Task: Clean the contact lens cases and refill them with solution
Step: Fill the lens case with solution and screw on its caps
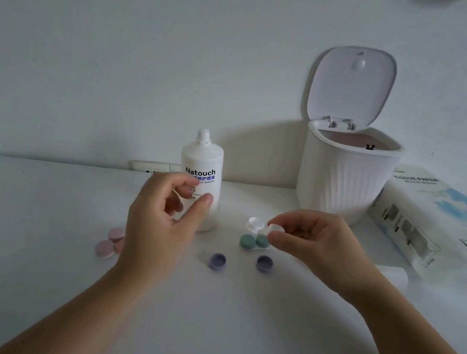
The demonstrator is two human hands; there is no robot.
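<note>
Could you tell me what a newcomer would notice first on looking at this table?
Most likely the two hands at the centre: the right hand pinches an uncapped white lens case, while the left hand hovers empty in front of the Natouch solution bottle. Behind them, by the wall, a white ribbed bin stands with its lid up. Two loose purple caps lie nearer the person, beside a green-capped case.
</note>
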